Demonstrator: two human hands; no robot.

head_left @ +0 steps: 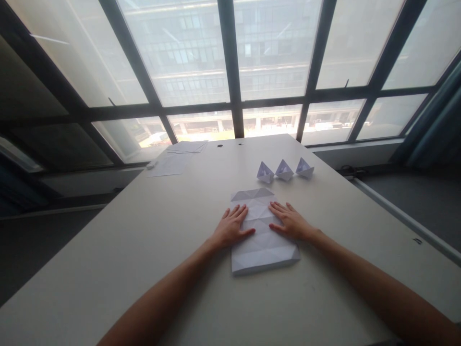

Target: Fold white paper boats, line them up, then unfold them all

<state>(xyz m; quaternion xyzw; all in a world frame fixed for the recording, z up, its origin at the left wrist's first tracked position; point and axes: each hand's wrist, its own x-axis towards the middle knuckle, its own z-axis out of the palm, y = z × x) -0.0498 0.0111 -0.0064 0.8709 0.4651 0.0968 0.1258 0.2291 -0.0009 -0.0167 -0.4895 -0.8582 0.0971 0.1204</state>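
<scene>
A creased white sheet (pixel 262 247), three small folded paper boats (pixel 284 169) in a row beyond it and loose sheets (pixel 173 162) at the far left corner are being carried by the pale table (pixel 144 250).

No text, label, brand, number or sign can be read. The creased sheet (pixel 264 247) shows only fold lines. The paper boats (pixel 284 169) look plain white. The loose papers (pixel 175 161) at the far edge of the table (pixel 144 250) are too small to tell.
</scene>
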